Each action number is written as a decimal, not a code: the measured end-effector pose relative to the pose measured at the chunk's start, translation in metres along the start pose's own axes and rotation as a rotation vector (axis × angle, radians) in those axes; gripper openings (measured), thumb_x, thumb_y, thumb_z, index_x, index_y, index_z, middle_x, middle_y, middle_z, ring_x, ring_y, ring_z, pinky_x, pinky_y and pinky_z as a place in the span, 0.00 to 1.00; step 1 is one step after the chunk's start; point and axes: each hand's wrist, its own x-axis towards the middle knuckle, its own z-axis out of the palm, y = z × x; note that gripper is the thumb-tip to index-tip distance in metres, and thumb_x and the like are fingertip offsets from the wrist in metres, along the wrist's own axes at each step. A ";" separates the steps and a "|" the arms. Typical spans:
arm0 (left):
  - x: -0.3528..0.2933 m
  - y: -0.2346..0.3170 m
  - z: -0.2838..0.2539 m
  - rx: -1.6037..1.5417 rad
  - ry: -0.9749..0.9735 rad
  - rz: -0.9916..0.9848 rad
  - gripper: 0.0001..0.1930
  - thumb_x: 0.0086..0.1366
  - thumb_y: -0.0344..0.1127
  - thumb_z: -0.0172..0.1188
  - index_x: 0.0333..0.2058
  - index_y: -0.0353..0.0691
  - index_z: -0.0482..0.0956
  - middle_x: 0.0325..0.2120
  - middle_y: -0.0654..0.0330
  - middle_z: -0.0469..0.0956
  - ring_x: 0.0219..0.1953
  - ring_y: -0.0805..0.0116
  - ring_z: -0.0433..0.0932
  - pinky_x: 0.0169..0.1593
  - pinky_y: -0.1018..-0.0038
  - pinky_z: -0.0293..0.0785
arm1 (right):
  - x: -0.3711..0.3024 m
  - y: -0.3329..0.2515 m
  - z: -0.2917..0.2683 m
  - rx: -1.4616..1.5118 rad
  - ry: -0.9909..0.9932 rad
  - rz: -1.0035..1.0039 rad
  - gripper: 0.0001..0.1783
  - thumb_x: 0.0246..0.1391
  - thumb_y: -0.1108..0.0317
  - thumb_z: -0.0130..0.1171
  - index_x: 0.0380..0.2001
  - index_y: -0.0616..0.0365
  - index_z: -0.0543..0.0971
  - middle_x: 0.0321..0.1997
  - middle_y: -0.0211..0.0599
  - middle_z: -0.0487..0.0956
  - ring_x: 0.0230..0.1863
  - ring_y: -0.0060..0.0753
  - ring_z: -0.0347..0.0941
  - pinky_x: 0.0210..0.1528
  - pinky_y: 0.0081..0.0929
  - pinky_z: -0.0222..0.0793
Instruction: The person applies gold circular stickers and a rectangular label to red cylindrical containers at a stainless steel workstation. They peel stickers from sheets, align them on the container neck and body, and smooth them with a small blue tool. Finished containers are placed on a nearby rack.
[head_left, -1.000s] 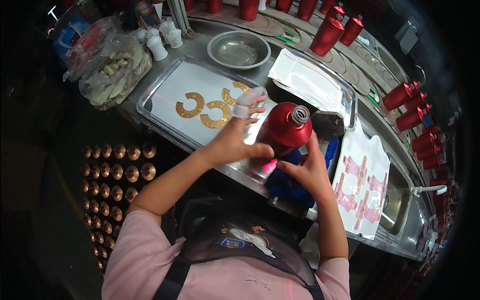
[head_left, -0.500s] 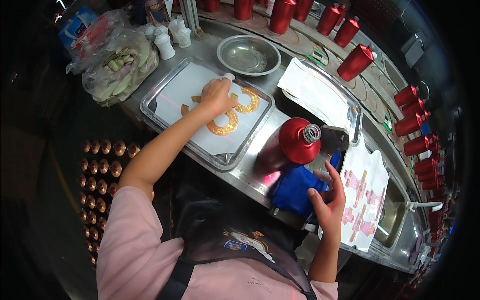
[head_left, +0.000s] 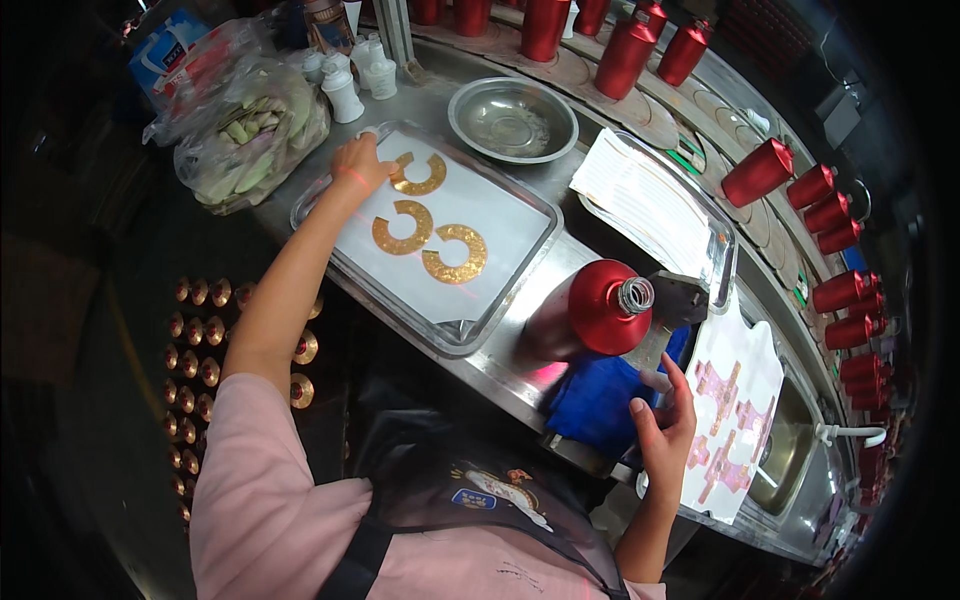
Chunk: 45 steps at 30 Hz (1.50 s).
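Observation:
My left hand is at the far left edge of a metal tray, its fingers drawn together. The thumb touches the left end of a gold C-shaped decal; the fingertips are partly hidden. A second gold decal and a third gold decal lie on the white sheet in the tray. My right hand is held over the bench's front edge with thumb and forefinger apart, holding nothing. Beside it are a blue cloth and a glossy red bottle, tilted, its threaded neck uncovered.
Behind the tray sits a round metal bowl. White sheets fill another tray, and a sheet of pink decals lies near the sink. Red bottles line the conveyor. A plastic bag is at far left.
My left hand has moved left across the tray, uncovering the gold decals. One no longer lies at the sheet's right side; one now lies by my thumb. My right hand has barely moved.

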 end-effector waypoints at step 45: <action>-0.160 0.042 -0.086 -1.343 0.022 0.241 0.26 0.63 0.22 0.62 0.59 0.26 0.67 0.33 0.56 0.79 0.32 0.74 0.81 0.33 0.80 0.79 | -0.022 -0.043 0.175 0.547 -0.533 0.025 0.23 0.63 0.67 0.63 0.60 0.61 0.76 0.48 0.32 0.81 0.50 0.17 0.73 0.48 0.18 0.71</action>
